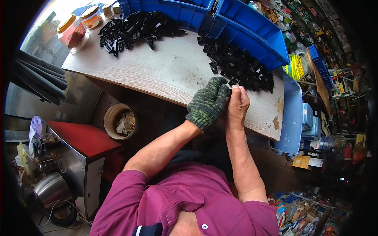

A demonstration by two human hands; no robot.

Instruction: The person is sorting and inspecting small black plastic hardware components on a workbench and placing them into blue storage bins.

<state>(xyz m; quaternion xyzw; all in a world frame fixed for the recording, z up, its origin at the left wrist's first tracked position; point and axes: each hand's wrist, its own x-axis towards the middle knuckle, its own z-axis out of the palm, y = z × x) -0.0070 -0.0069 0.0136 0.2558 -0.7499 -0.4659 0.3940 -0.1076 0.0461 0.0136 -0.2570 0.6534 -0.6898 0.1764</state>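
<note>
My left hand (pixel 208 103), in a dark green knitted glove, is closed at the near edge of the pale wooden table (pixel 157 65). Bare and also closed, my right hand (pixel 238 106) meets it there, the thumb pressed over the curled fingers. Whatever lies between the two hands is hidden by them. Just beyond them spreads a heap of small black plastic pieces (pixel 246 72). Another heap, of longer black plastic pieces (pixel 132 29), is at the table's far left.
Two blue plastic bins (pixel 254 33) (pixel 167 13) stand along the far edge. Lidded jars (pixel 73 33) occupy the far left corner. A bucket with scraps (pixel 119 122) and a red-topped cabinet (pixel 80 137) are at left below. A light blue tub (pixel 290 118) adjoins the table's right end.
</note>
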